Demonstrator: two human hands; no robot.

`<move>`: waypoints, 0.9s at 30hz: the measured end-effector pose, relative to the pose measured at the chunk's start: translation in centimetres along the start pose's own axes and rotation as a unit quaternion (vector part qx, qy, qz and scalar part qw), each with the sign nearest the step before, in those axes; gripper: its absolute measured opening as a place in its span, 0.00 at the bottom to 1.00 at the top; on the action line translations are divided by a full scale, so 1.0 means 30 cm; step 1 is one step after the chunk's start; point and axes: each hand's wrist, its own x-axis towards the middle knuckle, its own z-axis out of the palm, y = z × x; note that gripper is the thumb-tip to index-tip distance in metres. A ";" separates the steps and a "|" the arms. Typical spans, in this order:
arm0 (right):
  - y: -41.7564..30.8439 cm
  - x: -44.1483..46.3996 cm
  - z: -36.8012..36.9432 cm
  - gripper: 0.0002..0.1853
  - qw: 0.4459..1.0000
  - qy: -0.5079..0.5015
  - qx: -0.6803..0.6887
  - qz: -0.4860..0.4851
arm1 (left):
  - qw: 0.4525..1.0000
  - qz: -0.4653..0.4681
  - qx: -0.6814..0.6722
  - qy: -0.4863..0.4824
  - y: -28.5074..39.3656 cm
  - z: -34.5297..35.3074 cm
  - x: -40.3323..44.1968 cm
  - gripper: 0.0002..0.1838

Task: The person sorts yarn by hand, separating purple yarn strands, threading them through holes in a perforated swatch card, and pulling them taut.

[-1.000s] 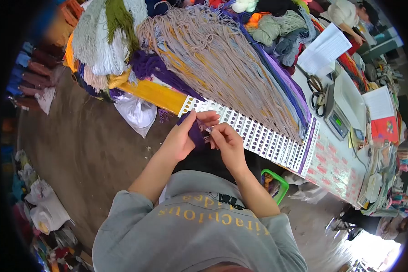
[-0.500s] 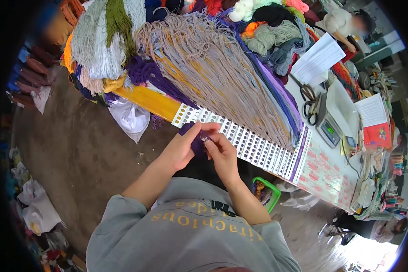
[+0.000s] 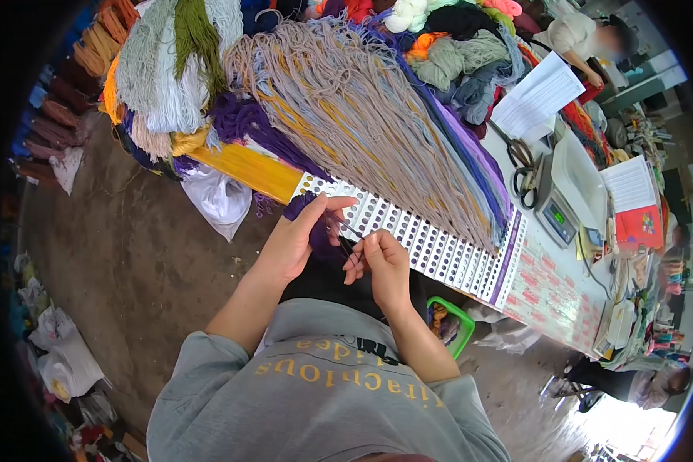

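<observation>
In front of my shirt, my left hand point(image 3: 291, 240) is closed around a small bundle of dark purple yarn point(image 3: 299, 206), which bulges above and below the thumb. My right hand point(image 3: 387, 266) is a little to the right, its thumb and fingertips pinching a thin purple strand stretched from the bundle. Just beyond both hands lie white strips with rows of holes point(image 3: 446, 258) along the table edge. Long mauve, grey and mustard strands point(image 3: 369, 131) fan out from these strips across the table.
Heaped yarn hanks point(image 3: 158, 69) cover the table's far left. To the right are black scissors point(image 3: 525, 185), a digital scale point(image 3: 556, 219) and printed sheets point(image 3: 537, 96). A green basket point(image 3: 463, 331) stands below the table edge. Another person point(image 3: 581, 42) is at the far right.
My hands have drawn apart: the right has moved right and slightly down, and the left a little left. A purple strand now spans the gap between them.
</observation>
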 end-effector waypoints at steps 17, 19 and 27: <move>0.003 -0.018 -0.004 0.18 0.999 -0.035 -0.014 0.033 | 0.997 -0.063 -0.039 0.038 0.036 0.014 -0.006 0.20; -0.012 -0.027 -0.002 0.16 0.986 -0.139 -0.007 0.087 | 0.998 -0.047 -0.002 0.028 0.018 -0.006 0.001 0.20; -0.013 0.037 -0.075 0.13 0.965 0.075 0.238 -0.086 | 0.995 -0.042 -0.045 -0.084 -0.008 -0.017 -0.002 0.28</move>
